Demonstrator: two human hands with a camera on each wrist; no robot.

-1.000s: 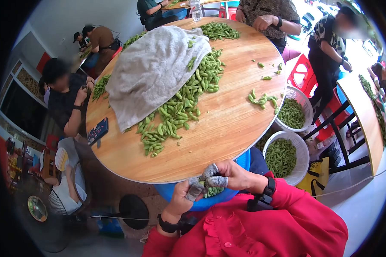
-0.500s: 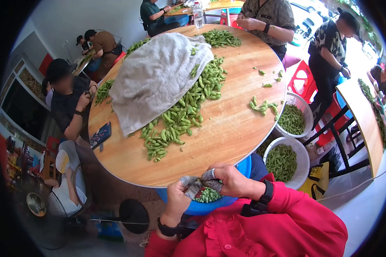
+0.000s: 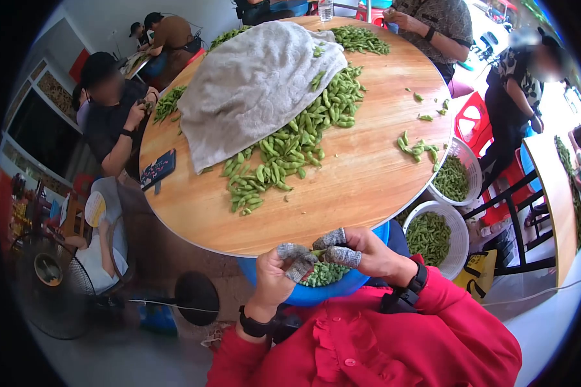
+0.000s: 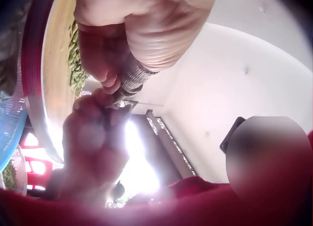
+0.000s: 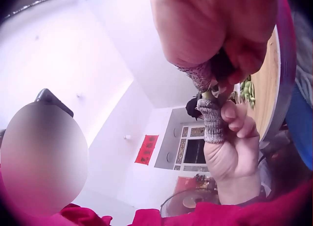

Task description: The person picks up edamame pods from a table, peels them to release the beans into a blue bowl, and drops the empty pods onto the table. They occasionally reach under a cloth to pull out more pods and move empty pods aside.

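Note:
Over a blue basin (image 3: 303, 297) at the table's near edge, my two hands meet fingertip to fingertip. A small green edamame pod (image 5: 207, 95) is pinched between them, mostly covered by the fingers. My left hand (image 3: 272, 278) holds one end; my right hand (image 3: 376, 257) grips it from the other side. Grey knitted covers (image 3: 343, 256) wrap the thumbs and some fingers of both hands. Below them, shelled green beans (image 3: 326, 275) lie in the basin. In the left wrist view, strong backlight blurs the right hand.
A pile of edamame pods (image 3: 274, 158) lies on the round wooden table (image 3: 361, 174), partly under a grey towel (image 3: 252, 84). A phone (image 3: 158, 169) rests at the left edge. White baskets of pods (image 3: 429, 238) stand at right, a fan (image 3: 48, 267) at left. Other people surround the table.
The head view has shifted, so the table sits higher and farther right. My hands stay together over the basin; their fingers have spread slightly apart, showing the green pod between them.

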